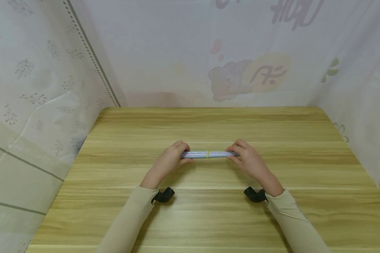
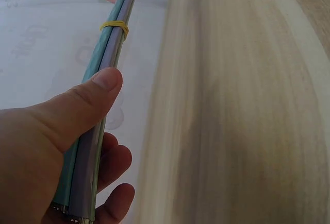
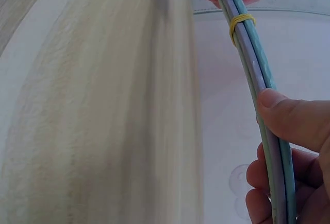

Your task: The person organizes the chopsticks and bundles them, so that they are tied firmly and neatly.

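A slim bundle of long pastel sticks or strips, teal, lilac and pale green, is held level above the table in the head view; their exact kind cannot be told. A yellow rubber band is wound around its middle. My left hand grips the left end, thumb on the near side and fingers curled behind. At the other end, my right hand pinches the bundle in the same way, its thumb lying across the strips. Small dark, shiny tips show at the left end in the left wrist view.
Under both arms lies a wood-grain table with rounded far corners. A pale printed curtain hangs behind it and along both sides. Black curved mounts stick out from the wrists at the sleeve cuffs.
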A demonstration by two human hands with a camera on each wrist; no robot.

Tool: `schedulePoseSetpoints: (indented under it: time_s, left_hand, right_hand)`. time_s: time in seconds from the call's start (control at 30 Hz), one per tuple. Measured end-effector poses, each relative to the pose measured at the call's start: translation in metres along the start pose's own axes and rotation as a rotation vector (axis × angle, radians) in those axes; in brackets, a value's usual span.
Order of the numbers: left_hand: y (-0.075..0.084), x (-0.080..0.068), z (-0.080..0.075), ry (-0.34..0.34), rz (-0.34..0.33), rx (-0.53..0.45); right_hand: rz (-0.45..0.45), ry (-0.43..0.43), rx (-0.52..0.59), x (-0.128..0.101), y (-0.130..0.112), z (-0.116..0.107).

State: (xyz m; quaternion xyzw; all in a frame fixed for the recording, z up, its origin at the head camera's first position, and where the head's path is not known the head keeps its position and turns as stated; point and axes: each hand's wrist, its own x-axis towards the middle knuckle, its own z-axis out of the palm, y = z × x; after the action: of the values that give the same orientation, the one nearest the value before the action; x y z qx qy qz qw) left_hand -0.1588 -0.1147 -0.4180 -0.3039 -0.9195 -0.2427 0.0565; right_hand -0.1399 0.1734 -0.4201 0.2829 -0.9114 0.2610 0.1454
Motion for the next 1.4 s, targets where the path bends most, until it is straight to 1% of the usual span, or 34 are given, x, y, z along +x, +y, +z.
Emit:
schedulePoseSetpoints:
  time_s: [0.17,0.33,0.63,0.8,0.93,1.13,1.27,1.4]
  left_hand:
    - [-0.003,-0.001,0.005,-0.001,-0.006,0.023]
    - [-0.006,-0.002,0.009,-0.016,-0.009,0.048]
    - [-0.01,-0.002,0.016,-0.027,0.001,0.149]
    - [-0.011,-0.001,0.019,-0.041,-0.006,0.178]
    - [-0.012,-0.001,0.019,-0.056,-0.018,0.192]
    - [-0.012,-0.002,0.02,-0.087,-0.011,0.201]
    - [-0.011,-0.002,0.019,-0.095,-0.005,0.181]
    - [-0.011,0.0,0.019,-0.101,-0.001,0.18]
  right_hand:
    - [0.023,-0.01,-0.004,0.0,0.002,0.005]
    - [0.063,-0.047,-0.022,-0.001,0.003,0.009]
    - [0.077,-0.091,-0.122,-0.003,0.006,0.016]
    - [0.094,-0.133,-0.142,-0.002,0.007,0.016]
    - [0.104,-0.156,-0.142,-0.001,0.009,0.017]
    - [0.134,-0.215,-0.152,-0.003,0.011,0.023]
    - [0.144,-0.223,-0.143,-0.004,0.012,0.025]
    - [0.155,-0.227,-0.141,-0.003,0.013,0.025]
